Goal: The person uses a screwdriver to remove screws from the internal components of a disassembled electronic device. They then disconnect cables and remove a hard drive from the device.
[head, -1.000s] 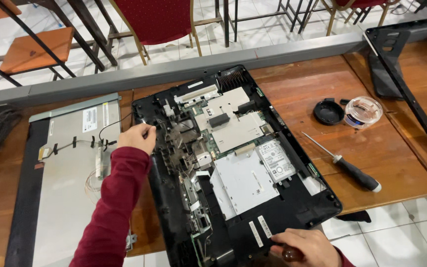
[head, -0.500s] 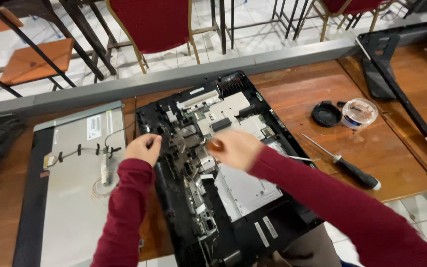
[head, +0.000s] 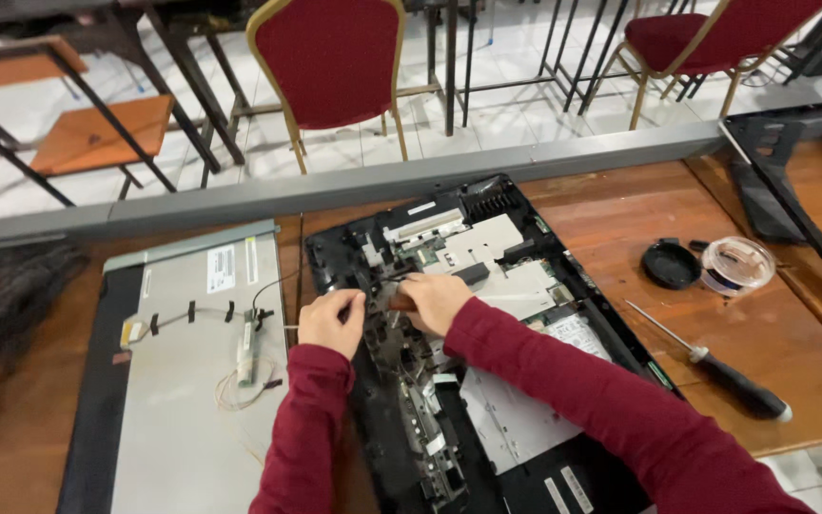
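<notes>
- Hands in dark red sleeves meet over the open black plastic computer chassis (head: 487, 381), which lies flat on the brown wooden table (head: 620, 205) with its circuit boards and grey metal shields exposed.
- Left hand (head: 331, 322) rests at the chassis's left edge, fingers curled inward and pinching a thin wire; what else they hold cannot be told.
- Right hand (head: 433, 301) sits just beside the left, fingers closed around a small reddish-brown handle (head: 400, 302) whose tip is hidden among the parts.
- Flat grey metal display panel (head: 197, 381) lies left of the chassis, touching it, with thin cables running across its back.
- Black-handled screwdriver (head: 715, 366) lies on the table right of the chassis, apart from both hands.
- Round black lid (head: 670, 265) and small clear round plastic container (head: 736, 266) sit side by side further back on the right.
- Red padded chair with a gold frame (head: 332, 62) stands beyond the table.
</notes>
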